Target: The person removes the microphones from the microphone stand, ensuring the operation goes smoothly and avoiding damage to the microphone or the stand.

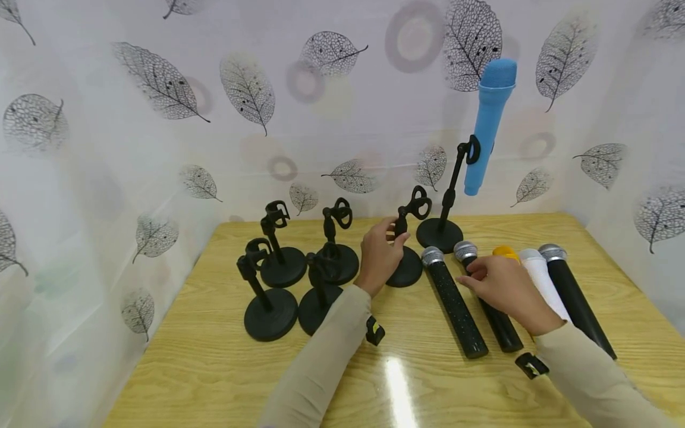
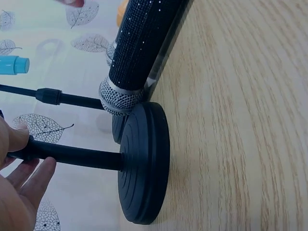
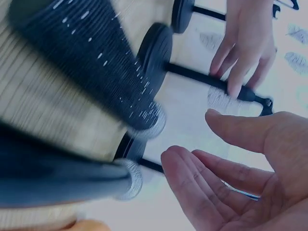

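My left hand [image 1: 381, 252] grips the upright of a black desktop microphone stand [image 1: 405, 272], whose round base is on the table. In the left wrist view, thumb and fingers close around its post [image 2: 86, 157] near a collar. My right hand [image 1: 508, 290] hovers over a plain black microphone [image 1: 501, 327] with a silver mesh head. In the right wrist view its thumb [image 3: 236, 129] and fingers are apart, with nothing between them. Between the hands lies a black microphone with sparkly specks [image 1: 457, 309], its head beside the held stand's base.
A blue microphone [image 1: 486, 128] is tilted in the clip of a taller stand [image 1: 440, 233] at the back. Several empty black stands [image 1: 271, 315] are grouped at left. Right of the right hand lie a yellow-headed microphone [image 1: 505, 252], a white one [image 1: 547, 282] and another black one [image 1: 580, 303].
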